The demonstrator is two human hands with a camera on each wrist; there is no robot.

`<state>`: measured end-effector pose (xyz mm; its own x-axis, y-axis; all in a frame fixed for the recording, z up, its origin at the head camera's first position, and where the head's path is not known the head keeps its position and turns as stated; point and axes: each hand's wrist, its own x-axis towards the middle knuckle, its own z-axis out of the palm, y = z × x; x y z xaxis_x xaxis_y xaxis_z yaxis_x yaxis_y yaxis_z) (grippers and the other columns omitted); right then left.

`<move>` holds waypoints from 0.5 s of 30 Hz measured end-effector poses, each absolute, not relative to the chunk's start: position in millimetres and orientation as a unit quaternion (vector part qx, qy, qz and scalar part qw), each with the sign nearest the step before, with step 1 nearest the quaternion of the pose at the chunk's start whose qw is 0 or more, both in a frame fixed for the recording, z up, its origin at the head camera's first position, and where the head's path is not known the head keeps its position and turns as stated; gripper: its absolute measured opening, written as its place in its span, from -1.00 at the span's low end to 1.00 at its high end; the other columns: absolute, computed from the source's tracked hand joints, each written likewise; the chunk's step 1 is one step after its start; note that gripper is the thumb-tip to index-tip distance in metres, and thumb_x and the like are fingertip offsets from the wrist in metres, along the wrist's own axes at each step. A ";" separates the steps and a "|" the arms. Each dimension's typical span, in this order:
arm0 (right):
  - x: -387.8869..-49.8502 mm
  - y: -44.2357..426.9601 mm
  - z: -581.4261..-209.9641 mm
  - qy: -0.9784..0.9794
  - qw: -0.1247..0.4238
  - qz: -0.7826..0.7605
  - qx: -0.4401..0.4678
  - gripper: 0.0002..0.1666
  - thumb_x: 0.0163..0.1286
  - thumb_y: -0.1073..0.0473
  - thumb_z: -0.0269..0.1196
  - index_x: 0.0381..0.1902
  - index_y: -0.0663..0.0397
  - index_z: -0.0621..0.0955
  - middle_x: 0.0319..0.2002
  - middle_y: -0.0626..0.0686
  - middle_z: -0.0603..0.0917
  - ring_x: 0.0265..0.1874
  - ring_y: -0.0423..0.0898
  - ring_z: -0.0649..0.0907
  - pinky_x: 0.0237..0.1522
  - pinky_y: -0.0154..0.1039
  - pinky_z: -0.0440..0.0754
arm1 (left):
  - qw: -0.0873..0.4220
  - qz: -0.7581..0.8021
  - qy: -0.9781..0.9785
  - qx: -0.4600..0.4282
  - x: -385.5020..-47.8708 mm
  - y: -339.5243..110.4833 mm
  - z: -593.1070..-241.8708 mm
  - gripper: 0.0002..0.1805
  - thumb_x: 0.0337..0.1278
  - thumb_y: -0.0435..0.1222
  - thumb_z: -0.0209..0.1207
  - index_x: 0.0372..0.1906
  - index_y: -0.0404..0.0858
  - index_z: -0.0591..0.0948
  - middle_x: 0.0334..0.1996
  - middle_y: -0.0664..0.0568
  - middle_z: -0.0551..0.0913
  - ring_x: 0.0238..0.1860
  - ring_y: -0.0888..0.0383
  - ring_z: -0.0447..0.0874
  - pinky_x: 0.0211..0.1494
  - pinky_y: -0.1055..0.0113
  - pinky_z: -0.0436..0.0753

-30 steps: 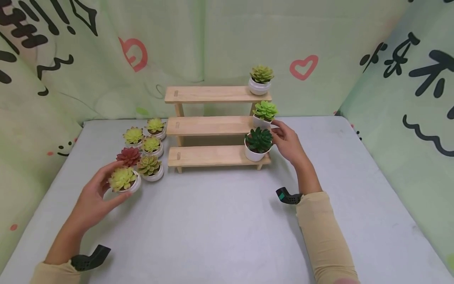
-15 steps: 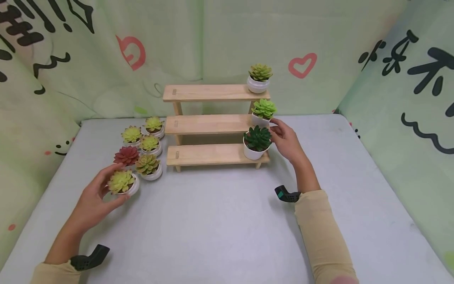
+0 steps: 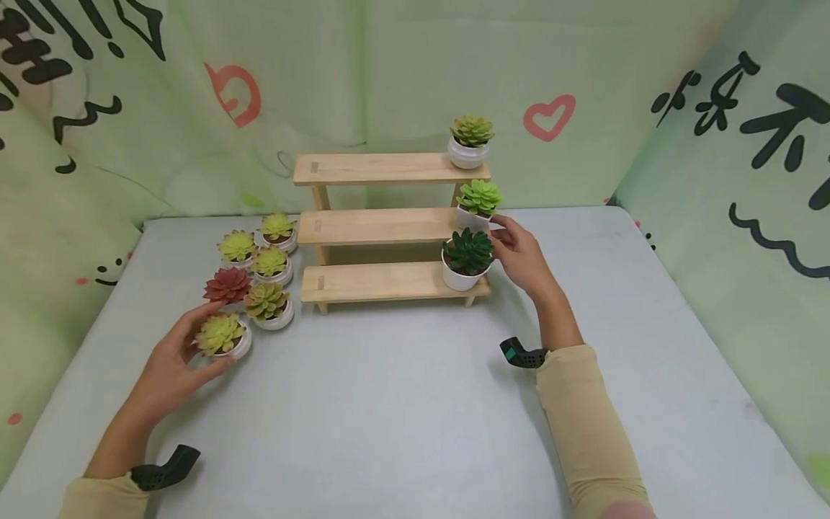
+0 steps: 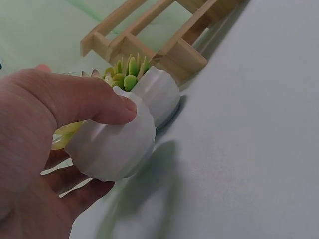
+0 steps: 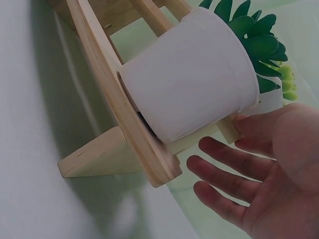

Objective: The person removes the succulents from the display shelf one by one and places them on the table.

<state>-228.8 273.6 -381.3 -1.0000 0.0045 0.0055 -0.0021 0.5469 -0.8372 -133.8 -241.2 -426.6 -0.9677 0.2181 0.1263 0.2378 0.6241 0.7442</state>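
Note:
In the head view, my left hand (image 3: 170, 364) grips the white pot of a yellow-green succulent (image 3: 222, 334) at the table's left. Its thumb presses the pot's near side, with fingers curled around the far side in the left wrist view. My right hand (image 3: 521, 256) is beside the right end of a three-tier wooden stand (image 3: 372, 282). Its fingertips are at the bright green succulent (image 3: 478, 198) on the middle tier; whether they touch the pot is unclear. A dark green succulent (image 5: 199, 69) on the lowest tier partly hides the thumb in the head view. The other fingers are spread loosely.
Several potted succulents stand left of the stand, including a red one (image 3: 227, 285) and an olive-green one (image 3: 267, 301). Another succulent (image 3: 470, 140) sits at the top tier's right end. A patterned green cloth (image 3: 402, 86) hangs behind the white table (image 3: 389, 411).
The whole head view has shifted slightly left. The left hand's pot looks slightly lower relative to the red succulent; the right hand stays at the stand.

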 end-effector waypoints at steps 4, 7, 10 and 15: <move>-228.5 274.0 -380.7 -0.880 0.004 0.475 0.001 -0.43 0.54 0.13 -0.01 0.44 0.13 0.24 0.20 0.32 0.54 0.10 0.16 0.60 0.16 0.05 0.57 | 0.014 -0.418 -0.899 -0.129 -133.6 -240.1 -429.9 -0.07 0.00 -0.34 0.39 0.47 0.00 0.18 0.28 -0.21 0.37 0.11 0.78 0.12 0.01 0.91 0.25; -228.0 273.6 -380.0 -0.881 0.004 0.473 0.001 -0.43 0.54 0.13 -0.01 0.44 0.13 0.24 0.20 0.32 0.54 0.10 0.17 0.60 0.16 0.04 0.57 | 0.015 -0.421 -0.898 -0.131 -133.2 -238.4 -431.2 -0.08 0.01 -0.34 0.39 0.47 -0.02 0.19 0.28 -0.22 0.38 0.11 0.78 0.12 0.01 0.92 0.24; -227.7 273.5 -379.5 -0.882 0.004 0.471 0.002 -0.43 0.54 0.13 -0.02 0.44 0.14 0.23 0.20 0.33 0.54 0.10 0.17 0.60 0.16 0.05 0.57 | 0.014 -0.422 -0.897 -0.131 -133.7 -237.3 -432.0 -0.09 0.02 -0.32 0.39 0.47 -0.01 0.18 0.30 -0.25 0.36 0.11 0.80 0.10 0.01 0.93 0.23; -226.8 273.2 -378.5 -0.880 0.003 0.475 0.001 -0.42 0.54 0.13 -0.02 0.44 0.13 0.23 0.22 0.32 0.52 0.12 0.18 0.59 0.18 0.07 0.55 | 0.015 -0.424 -0.896 -0.129 -134.6 -235.7 -433.3 -0.10 0.03 -0.33 0.38 0.47 -0.05 0.19 0.31 -0.26 0.36 0.12 0.81 0.09 0.03 0.95 0.21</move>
<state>-226.8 273.2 -378.5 -1.0000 0.0006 0.0054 -0.0042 0.5483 -0.8363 -134.6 -235.7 -433.3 -0.9660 0.2189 0.1374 0.2451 0.6076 0.7555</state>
